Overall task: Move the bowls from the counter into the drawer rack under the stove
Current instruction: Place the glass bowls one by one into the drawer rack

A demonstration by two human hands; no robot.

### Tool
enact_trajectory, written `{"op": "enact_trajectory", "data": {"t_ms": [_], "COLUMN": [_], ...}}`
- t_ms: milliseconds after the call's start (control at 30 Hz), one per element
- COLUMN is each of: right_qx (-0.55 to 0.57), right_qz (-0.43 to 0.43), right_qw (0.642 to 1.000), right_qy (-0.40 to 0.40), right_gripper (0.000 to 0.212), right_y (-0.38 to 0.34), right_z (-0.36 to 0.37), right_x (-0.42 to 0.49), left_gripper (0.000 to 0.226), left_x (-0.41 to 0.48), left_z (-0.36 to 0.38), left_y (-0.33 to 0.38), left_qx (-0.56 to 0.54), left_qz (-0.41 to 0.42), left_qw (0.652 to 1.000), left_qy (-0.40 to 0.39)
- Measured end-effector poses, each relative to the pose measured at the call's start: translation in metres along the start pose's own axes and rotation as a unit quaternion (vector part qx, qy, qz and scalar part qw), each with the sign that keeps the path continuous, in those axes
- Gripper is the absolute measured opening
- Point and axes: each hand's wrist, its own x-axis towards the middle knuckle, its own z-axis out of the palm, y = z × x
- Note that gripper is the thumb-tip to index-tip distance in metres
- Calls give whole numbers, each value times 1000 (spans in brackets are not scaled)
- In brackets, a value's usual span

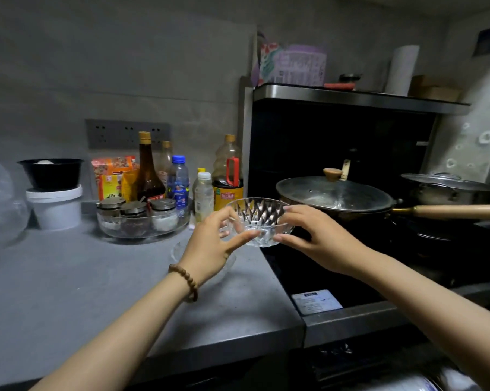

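Bowl, clear cut glass with a faceted wall, is held upright in the air between both hands, above the seam where the grey table meets the black stove. Left hand: forearm reaches forward from lower left, wrist roughly straight, a beaded bracelet around it. Its grip is partly closed on the bowl's left side, thumb pressed under the lower wall near the base, fingers curled around the upper wall by the rim. Right hand: forearm enters from lower right and angles inward, palm turned toward the bowl. Its grip is likewise partly closed on the bowl's right side, thumb low near the base, index finger laid along the rim. Thumb tips of the two hands nearly meet beneath the bowl. A second glass bowl sits on the table just below the left wrist, mostly hidden by that hand; its outline is faint. Behind the hands on the table: a round glass tray carrying lidded spice jars, and a group of bottles near the wall. On the stove, a lidded pan with a wooden handle pointing right stands just behind the held bowl. Drawer rack under the stove cannot be made out.
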Motion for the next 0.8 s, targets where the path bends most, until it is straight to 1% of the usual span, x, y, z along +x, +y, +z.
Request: {"op": "enact_trajectory", "data": {"t_ms": [67, 133, 267, 367, 500, 567, 700, 800], "right_qx": [5, 14, 50, 95, 146, 189, 291, 334], "right_qz": [21, 47, 120, 186, 271, 301, 359, 388], "right_qw": [1000, 999, 990, 975, 944, 925, 876, 849], "right_qy": [4, -13, -45, -76, -117, -138, -138, -129], "right_gripper": [47, 46, 25, 23, 28, 24, 18, 23], "right_y": [14, 30, 63, 86, 119, 134, 166, 187], "right_z": [-20, -37, -63, -73, -73, -67, -45, -22], "right_x": [-29, -63, -137, -193, -255, -278, -311, -325], "left_gripper": [35, 35, 42, 43, 34, 30, 25, 23], "left_x": [2, 2, -6, -19, -42, -55, -77, -86], "left_z": [30, 66, 147, 210, 282, 312, 359, 384], "left_y": [16, 29, 43, 48, 45, 39, 20, 3], "left_qx": [-35, -64, -97, -143, -163, -167, -194, -192], "left_qz": [7, 15, 9, -5, -36, -51, -117, -163], "left_qw": [999, 995, 981, 962, 936, 925, 901, 891], "left_qy": [-36, -79, -169, -233, -311, -338, -369, -377]}}
